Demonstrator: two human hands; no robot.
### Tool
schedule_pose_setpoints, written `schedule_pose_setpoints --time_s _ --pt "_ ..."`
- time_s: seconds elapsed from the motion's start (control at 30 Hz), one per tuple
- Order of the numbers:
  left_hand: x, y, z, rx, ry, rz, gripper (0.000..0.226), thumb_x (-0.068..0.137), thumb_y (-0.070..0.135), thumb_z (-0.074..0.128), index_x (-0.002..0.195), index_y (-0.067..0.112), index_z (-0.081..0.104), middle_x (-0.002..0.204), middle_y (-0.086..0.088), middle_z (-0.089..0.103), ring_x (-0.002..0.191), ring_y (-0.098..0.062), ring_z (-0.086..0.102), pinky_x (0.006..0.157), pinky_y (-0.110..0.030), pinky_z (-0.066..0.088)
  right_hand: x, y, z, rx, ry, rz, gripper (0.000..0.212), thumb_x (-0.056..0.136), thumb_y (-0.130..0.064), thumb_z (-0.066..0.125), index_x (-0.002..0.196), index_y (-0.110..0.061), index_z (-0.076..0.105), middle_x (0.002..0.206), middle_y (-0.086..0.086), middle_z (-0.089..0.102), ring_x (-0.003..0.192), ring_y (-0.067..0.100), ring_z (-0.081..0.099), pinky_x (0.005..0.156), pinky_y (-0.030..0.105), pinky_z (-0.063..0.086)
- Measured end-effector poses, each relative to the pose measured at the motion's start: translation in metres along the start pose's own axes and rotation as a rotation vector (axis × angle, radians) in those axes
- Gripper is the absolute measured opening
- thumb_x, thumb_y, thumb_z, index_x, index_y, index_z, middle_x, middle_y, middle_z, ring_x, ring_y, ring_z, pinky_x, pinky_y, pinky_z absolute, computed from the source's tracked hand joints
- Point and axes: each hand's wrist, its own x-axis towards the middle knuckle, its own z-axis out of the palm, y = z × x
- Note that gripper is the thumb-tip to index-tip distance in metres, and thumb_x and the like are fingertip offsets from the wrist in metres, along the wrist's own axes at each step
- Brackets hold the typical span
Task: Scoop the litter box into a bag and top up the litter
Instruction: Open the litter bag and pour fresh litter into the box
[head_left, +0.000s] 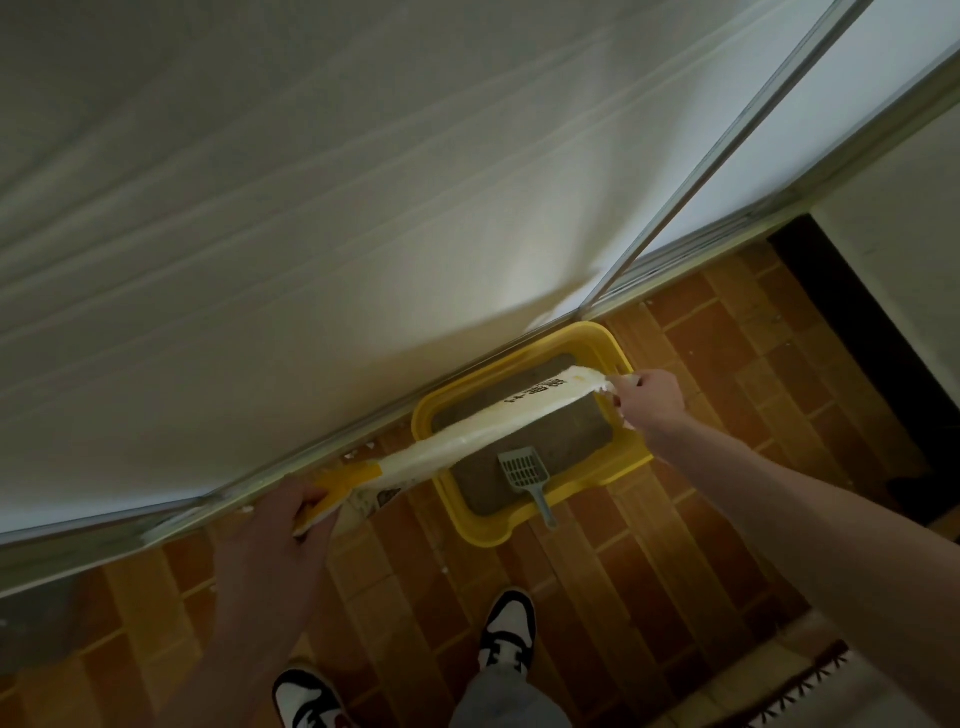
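Litter bag (467, 436), white with a yellow end, hangs stretched across the yellow litter box (631, 454), which sits on the brick-pattern floor (727, 374) against the glass door (311, 208). The left hand (280, 525) grips its yellow end; the right hand (652, 397) pinches the torn mouth. Topping up seems underway, though no falling grains show. Next, raise the left end. A grey scoop (524, 475) lies in the litter.

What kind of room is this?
Probably a home, beside a sliding glass door: a yellow litter box with a scoop sits on the tiled floor, and a curtain hangs above.
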Motion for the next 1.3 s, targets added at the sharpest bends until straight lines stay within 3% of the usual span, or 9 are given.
schedule_pose_setpoints --time_s 0.27,0.6,0.77,0.9,1.1,1.3 --pt "-0.001 0.007 -0.001 0.029 0.036 0.029 0.012 0.092 0.020 0.068 0.085 0.025 0.060 0.063 0.008 0.060 0.052 -0.016 0.057 0.047 -0.033 0.043 0.006 -0.005 -0.006 0.042 0.036 -0.033 0.021 0.100 -0.026 0.063 0.084 -0.013 0.067 0.079 0.008 0.066 0.068 0.018 0.060 0.069 0.034 0.052" --pt "-0.009 0.013 0.009 0.067 0.009 -0.004 0.024 0.091 0.025 0.068 0.077 0.037 0.053 0.064 0.009 0.060 0.054 -0.016 0.058 0.048 -0.040 0.050 0.006 0.013 -0.020 0.012 0.070 0.060 0.019 0.098 -0.026 0.066 0.097 -0.007 0.068 0.088 0.011 0.068 0.075 0.021 0.065 0.062 0.030 0.051" --pt "-0.013 0.013 0.013 0.117 -0.021 0.079 0.029 0.090 0.023 0.069 0.077 0.041 0.051 0.059 0.013 0.057 0.048 -0.009 0.054 0.042 -0.029 0.042 0.000 0.031 -0.029 -0.043 0.072 0.091 0.018 0.098 -0.025 0.066 0.095 -0.007 0.065 0.090 0.013 0.068 0.077 0.022 0.064 0.057 0.027 0.048" --pt "-0.018 0.013 0.017 0.096 -0.032 0.057 0.034 0.091 0.023 0.068 0.074 0.045 0.048 0.060 0.012 0.058 0.050 -0.009 0.054 0.046 -0.023 0.037 -0.004 0.043 -0.032 -0.063 0.071 0.098 0.017 0.098 -0.023 0.065 0.098 -0.006 0.066 0.087 0.012 0.067 0.072 0.020 0.063 0.056 0.027 0.049" --pt "-0.021 0.007 0.017 0.066 -0.015 -0.005 0.031 0.091 0.022 0.069 0.074 0.041 0.051 0.060 0.011 0.058 0.051 -0.011 0.054 0.047 -0.025 0.037 -0.011 0.050 -0.025 -0.083 0.039 0.114 0.021 0.099 -0.023 0.064 0.098 -0.002 0.068 0.081 0.010 0.066 0.064 0.017 0.059 0.053 0.026 0.046" --pt "-0.021 0.001 0.007 0.036 -0.002 -0.037 0.012 0.093 0.024 0.066 0.085 0.031 0.060 0.066 0.011 0.061 0.053 -0.012 0.056 0.046 -0.028 0.039 -0.010 0.030 -0.012 0.039 0.056 0.120 0.023 0.099 -0.023 0.065 0.104 -0.001 0.069 0.087 0.012 0.065 0.066 0.017 0.058 0.050 0.024 0.042"
